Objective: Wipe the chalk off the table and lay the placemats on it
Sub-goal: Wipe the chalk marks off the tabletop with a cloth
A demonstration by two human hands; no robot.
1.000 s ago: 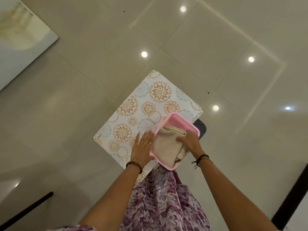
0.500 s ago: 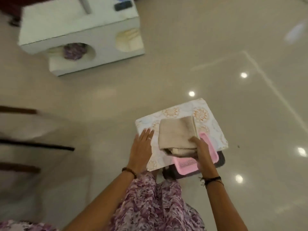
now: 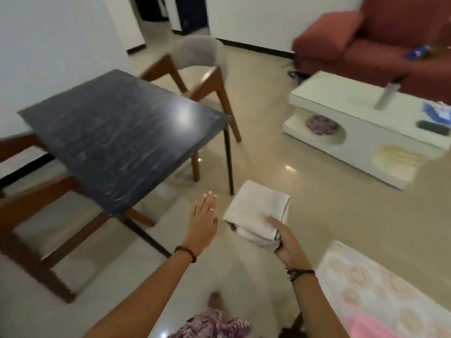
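Cloth, beige folded soft one (image 3: 256,211), light and floppy, pinched at corner by right hand (image 3: 290,245); left hand (image 3: 202,223) flat, holding nothing; dark chalky square table (image 3: 122,132) near

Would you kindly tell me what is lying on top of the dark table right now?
The dark table bears only whitish chalk smears and a light glare. No placemat lies on it. Its far left corner is cut off by the frame.

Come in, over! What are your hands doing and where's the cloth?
Right hand grips folded cloth. Left hand open, empty. Dark table streaked, unwiped. Nothing in the way.
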